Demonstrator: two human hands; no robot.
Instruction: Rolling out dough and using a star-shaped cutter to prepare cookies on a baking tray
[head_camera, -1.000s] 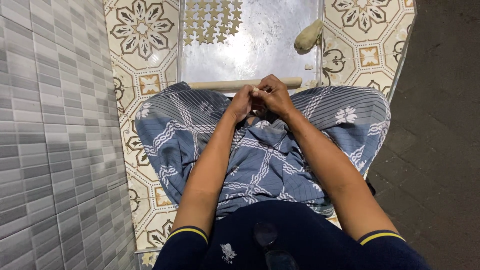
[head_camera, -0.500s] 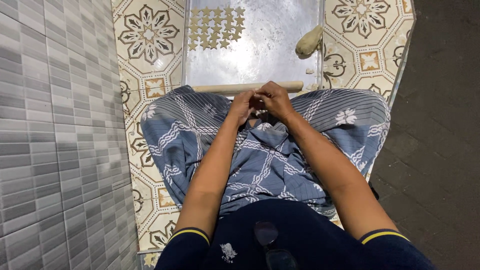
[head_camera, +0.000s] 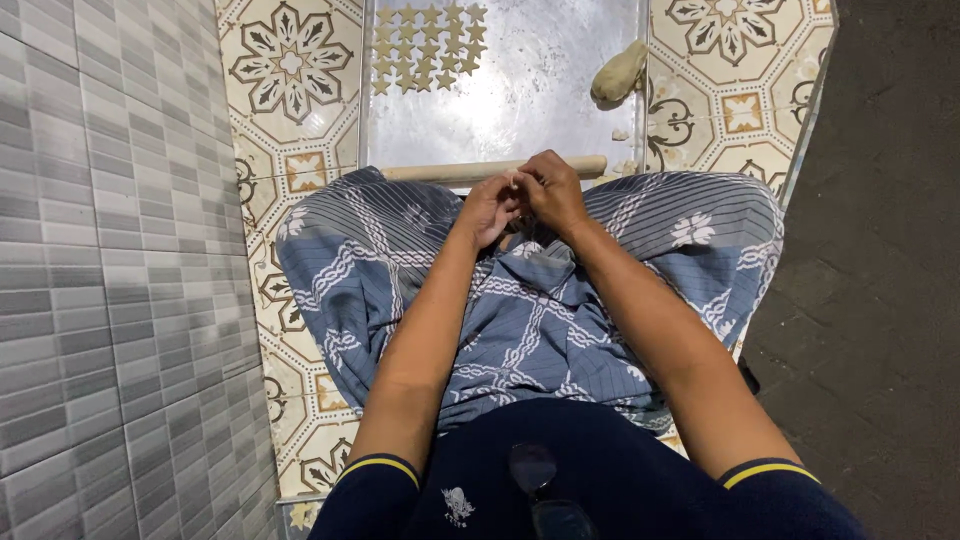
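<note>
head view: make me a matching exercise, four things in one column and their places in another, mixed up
Things:
1. star-shaped dough pieces
2. dough lump
3. rolling pin
4. both hands

Places:
A. right edge of the metal sheet
B. together over the lap
C. far left part of the sheet
D. across the sheet's near edge

Pairs: 1-C, 2-A, 3-D, 4-B

Home floor workspace, patterned tiles (head_camera: 290, 70), metal sheet (head_camera: 520, 90), rolling pin (head_camera: 440, 171)
</note>
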